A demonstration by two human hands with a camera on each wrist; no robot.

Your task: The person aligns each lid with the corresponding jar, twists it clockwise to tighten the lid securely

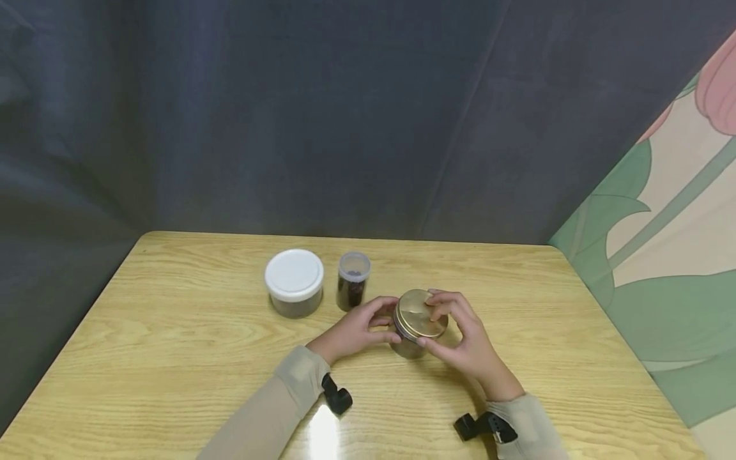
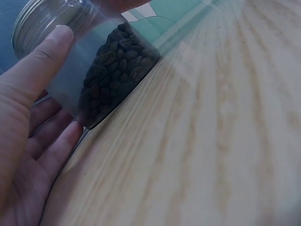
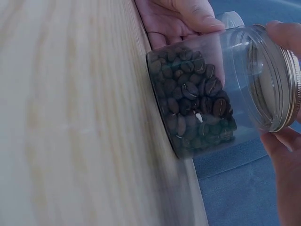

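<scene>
A clear jar [image 3: 237, 82] partly filled with dark coffee beans [image 3: 190, 101] stands upright on the wooden table. Its gold metal lid [image 1: 415, 312] sits at the mouth; how tightly it is screwed cannot be seen. My left hand [image 1: 365, 329] holds the jar from the left side, thumb [image 2: 51, 49] against its clear wall and fingers around the far side. With thumb and fingers spread around the rim, my right hand [image 1: 468, 338] grips the lid from the right.
Behind my left hand stands a small clear container [image 1: 352, 281] with dark contents and a translucent top. Left of it is a wider tub [image 1: 295, 278] with a white lid. A dark curtain [image 1: 345, 121] hangs behind the table [image 1: 201, 332]; patterned fabric [image 1: 678, 255] is at the right.
</scene>
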